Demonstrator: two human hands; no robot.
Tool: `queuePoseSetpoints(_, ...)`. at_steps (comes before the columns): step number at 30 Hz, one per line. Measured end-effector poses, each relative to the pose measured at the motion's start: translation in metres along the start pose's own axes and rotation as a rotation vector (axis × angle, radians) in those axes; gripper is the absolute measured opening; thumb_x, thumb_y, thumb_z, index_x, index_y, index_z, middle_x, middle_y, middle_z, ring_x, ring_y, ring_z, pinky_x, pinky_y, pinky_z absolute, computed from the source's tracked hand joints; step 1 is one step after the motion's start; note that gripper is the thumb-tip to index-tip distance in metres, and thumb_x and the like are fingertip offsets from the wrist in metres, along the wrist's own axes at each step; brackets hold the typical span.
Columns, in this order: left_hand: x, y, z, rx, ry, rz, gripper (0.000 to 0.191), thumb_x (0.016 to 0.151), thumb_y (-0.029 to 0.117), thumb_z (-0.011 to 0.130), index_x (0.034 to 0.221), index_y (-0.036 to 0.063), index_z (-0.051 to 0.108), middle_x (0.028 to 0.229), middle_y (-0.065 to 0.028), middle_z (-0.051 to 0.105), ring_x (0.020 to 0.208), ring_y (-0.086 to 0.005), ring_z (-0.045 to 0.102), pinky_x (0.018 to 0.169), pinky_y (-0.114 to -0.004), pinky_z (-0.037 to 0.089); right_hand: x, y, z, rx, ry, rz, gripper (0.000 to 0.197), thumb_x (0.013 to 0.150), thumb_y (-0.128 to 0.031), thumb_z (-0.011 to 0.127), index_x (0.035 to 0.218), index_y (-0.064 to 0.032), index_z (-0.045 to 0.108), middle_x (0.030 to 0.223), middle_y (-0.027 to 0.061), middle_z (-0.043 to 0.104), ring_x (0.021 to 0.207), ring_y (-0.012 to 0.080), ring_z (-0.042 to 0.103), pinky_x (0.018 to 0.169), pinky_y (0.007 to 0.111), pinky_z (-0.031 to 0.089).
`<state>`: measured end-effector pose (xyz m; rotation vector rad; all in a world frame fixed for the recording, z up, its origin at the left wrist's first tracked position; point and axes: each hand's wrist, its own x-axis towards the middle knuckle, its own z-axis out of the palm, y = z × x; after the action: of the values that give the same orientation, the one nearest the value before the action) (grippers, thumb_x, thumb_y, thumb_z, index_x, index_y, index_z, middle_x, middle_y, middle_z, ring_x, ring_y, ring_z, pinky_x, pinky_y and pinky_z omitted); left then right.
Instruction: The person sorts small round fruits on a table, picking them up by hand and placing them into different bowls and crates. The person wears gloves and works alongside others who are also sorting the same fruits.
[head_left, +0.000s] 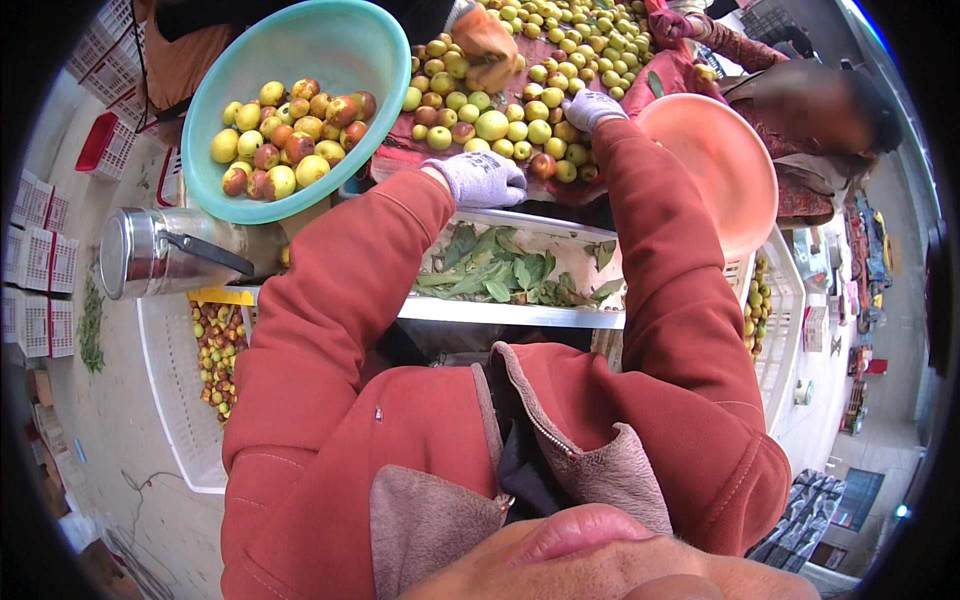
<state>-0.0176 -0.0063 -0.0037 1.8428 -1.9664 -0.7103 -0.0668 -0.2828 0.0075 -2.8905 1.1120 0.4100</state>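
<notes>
Many green and reddish jujube fruits (491, 125) lie on a red cloth-covered table. My left hand (482, 178), in a pale knitted glove, is at the near edge of the fruit with its fingers curled; whether it holds anything is hidden. Farther off to the right, my right hand (592, 109), gloved alike, reaches down among the fruits, its fingertips hidden. To the left, a turquoise plastic basin (196, 127) holds yellow and red-brown fruits. A coral-pink plastic basin (712, 165) stands beside my right forearm. Leaves (495, 270) lie in a white tray below my hands.
White crates (161, 390) with fruit stand at both sides. A metal flask (150, 251) is left of my left sleeve. Across the table is a co-worker's orange-gloved hand (486, 49); another person (802, 112) is at the right. Stacked crates (45, 274) stand far left.
</notes>
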Motion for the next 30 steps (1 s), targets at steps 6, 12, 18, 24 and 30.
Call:
queuePoseSetpoints(6, -0.001, 0.001, -0.003, 0.010, -0.009, -0.010, 0.032, 0.092, 0.030, 0.052, 0.110, 0.0100, 0.069, 0.103, -0.0166, 0.070, 0.095, -0.0337, 0.067, 0.087, -0.042, 0.051, -0.034, -0.009, 0.008, -0.012, -0.034, -0.163, 0.054, 0.098, -0.037, 0.032, 0.115, 0.0009, 0.066, 0.121, 0.0264, 0.063, 0.115, 0.0384, 0.061, 0.101, 0.045, 0.045)
queuePoseSetpoints(12, -0.001, 0.000, -0.002, 0.042, 0.011, 0.035, 0.032, 0.092, 0.029, 0.052, 0.110, 0.0108, 0.070, 0.103, -0.0167, 0.070, 0.094, -0.0342, 0.067, 0.087, -0.043, 0.051, -0.093, -0.019, 0.003, 0.015, -0.080, -0.276, 0.049, 0.094, -0.040, 0.046, 0.115, -0.0004, 0.067, 0.119, 0.0239, 0.065, 0.111, 0.0357, 0.063, 0.098, 0.044, 0.048)
queuePoseSetpoints(18, -0.003, 0.000, -0.001, 0.157, 0.008, 0.108, 0.031, 0.091, 0.029, 0.053, 0.109, 0.0094, 0.070, 0.104, -0.0162, 0.070, 0.094, -0.0334, 0.068, 0.088, -0.042, 0.052, -0.092, -0.016, -0.026, 0.349, -0.430, -0.275, 0.048, 0.095, -0.047, 0.056, 0.110, -0.0040, 0.068, 0.091, 0.0091, 0.070, 0.080, 0.0208, 0.071, 0.059, 0.036, 0.059)
queuePoseSetpoints(24, -0.003, 0.006, -0.004, -0.006, -0.008, -0.016, 0.034, 0.092, 0.030, 0.051, 0.111, 0.0092, 0.070, 0.104, -0.0175, 0.070, 0.097, -0.0343, 0.067, 0.089, -0.043, 0.051, -0.001, 0.006, -0.015, 0.541, 0.273, -0.256, 0.057, 0.089, -0.048, 0.060, 0.125, -0.0038, 0.062, 0.112, 0.0197, 0.069, 0.107, 0.0327, 0.066, 0.094, 0.040, 0.049)
queuePoseSetpoints(30, -0.004, 0.011, -0.007, 0.026, -0.031, -0.063, 0.037, 0.092, 0.034, 0.052, 0.113, 0.0098, 0.069, 0.105, -0.0178, 0.070, 0.100, -0.0345, 0.066, 0.090, -0.044, 0.050, 0.021, -0.057, 0.018, 0.289, 0.330, -0.090, 0.077, 0.085, -0.060, 0.059, 0.150, -0.0235, 0.039, 0.156, 0.0195, 0.029, 0.133, 0.0448, 0.043, 0.106, 0.052, 0.040)
